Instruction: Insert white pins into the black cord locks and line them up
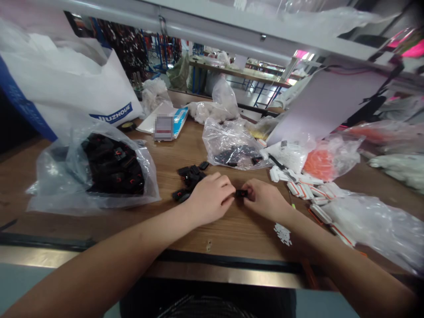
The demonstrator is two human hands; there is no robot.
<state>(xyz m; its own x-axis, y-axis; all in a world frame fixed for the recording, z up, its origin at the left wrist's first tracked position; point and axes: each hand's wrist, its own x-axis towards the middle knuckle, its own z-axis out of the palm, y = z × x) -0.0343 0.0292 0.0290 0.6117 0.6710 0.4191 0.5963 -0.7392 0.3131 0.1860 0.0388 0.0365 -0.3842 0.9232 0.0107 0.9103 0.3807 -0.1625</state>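
Note:
Between my two hands is a small black plastic piece point(241, 193) with a tiny orange mark, just above the wooden table. My right hand point(265, 199) pinches its right end between thumb and fingers. The curled fingers of my left hand point(212, 198) close at its left end; their exact grip is partly hidden. Just behind and left of my left hand lies a loose pile of similar black pieces point(190, 176). Small white pieces point(282, 234) lie heaped on the table near my right forearm.
At left stands an open clear bag of black pieces point(112, 170), with a large white bag point(76, 84) behind it. White pieces with orange stripes point(304, 190) lie at right beside plastic bags point(374, 225). Another clear bag point(235, 143) is ahead. A shelf point(212, 33) spans overhead.

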